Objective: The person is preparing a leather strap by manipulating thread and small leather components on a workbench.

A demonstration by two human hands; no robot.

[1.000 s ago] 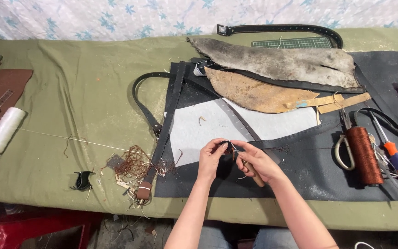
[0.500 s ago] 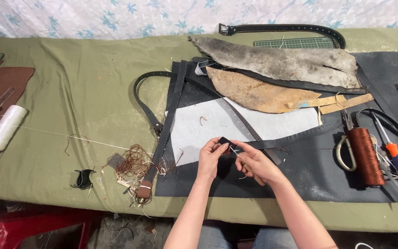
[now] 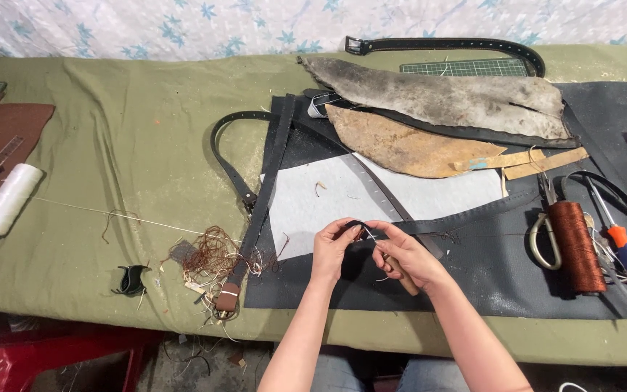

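Observation:
My left hand (image 3: 333,249) pinches a small black leather loop (image 3: 353,225) between thumb and fingers. My right hand (image 3: 403,252) meets it from the right, gripping a wooden-handled tool (image 3: 398,272) whose thin metal tip touches the loop. Both hands hover over a black mat (image 3: 473,261) near the table's front edge. A long black strap (image 3: 382,197) runs diagonally just beyond the hands, across a white sheet (image 3: 306,207).
A brown thread spool (image 3: 576,245), scissors (image 3: 542,236) and an orange-handled tool (image 3: 622,243) lie right. Grey and tan hide pieces (image 3: 429,109) lie behind. A tangle of brown thread (image 3: 212,255) and a white thread spool (image 3: 5,199) sit left on the green cloth (image 3: 110,131).
My hands stay together over the mat and have shifted only slightly; the left fingers have turned the small loop a little against the tool tip.

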